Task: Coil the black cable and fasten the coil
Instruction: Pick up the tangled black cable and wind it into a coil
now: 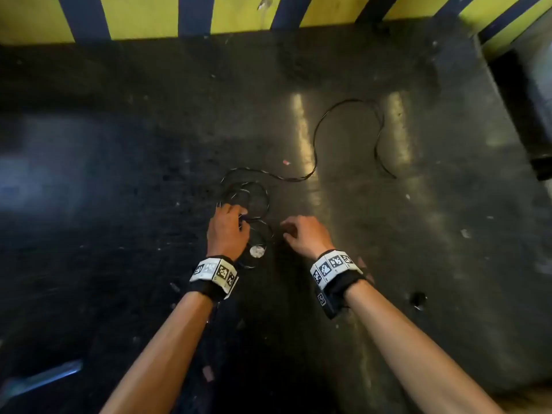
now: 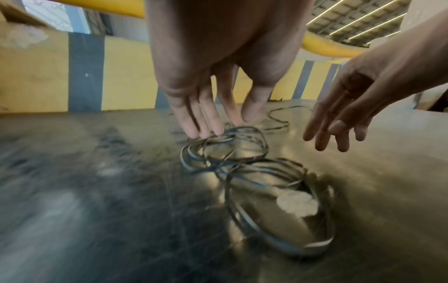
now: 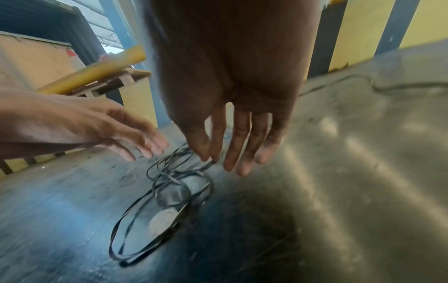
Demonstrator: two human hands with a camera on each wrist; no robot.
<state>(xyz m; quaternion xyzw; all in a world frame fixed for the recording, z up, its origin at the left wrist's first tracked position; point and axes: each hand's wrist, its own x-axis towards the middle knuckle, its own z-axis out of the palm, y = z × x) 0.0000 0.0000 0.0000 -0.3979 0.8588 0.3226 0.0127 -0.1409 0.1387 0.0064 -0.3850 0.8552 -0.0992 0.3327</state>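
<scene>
The thin black cable (image 1: 315, 144) lies on the dark floor. Several loose loops (image 1: 249, 201) of it are bunched in a figure-eight under my left hand (image 1: 236, 213), and a long tail snakes off to the right. In the left wrist view my left hand (image 2: 218, 128) has straight fingers, with the tips touching the top of the coil (image 2: 232, 149). My right hand (image 1: 286, 230) hovers just right of the loops and holds nothing. The right wrist view has its fingers (image 3: 238, 153) straight and spread above the cable (image 3: 169, 191).
A white patch (image 1: 257, 251) marks the floor inside the near loop. A yellow-and-blue striped wall (image 1: 149, 16) borders the far side. A black cylinder (image 1: 525, 115) lies at the right edge, a small pink scrap (image 1: 286, 162) beside the cable, a metal bar (image 1: 41, 377) at lower left.
</scene>
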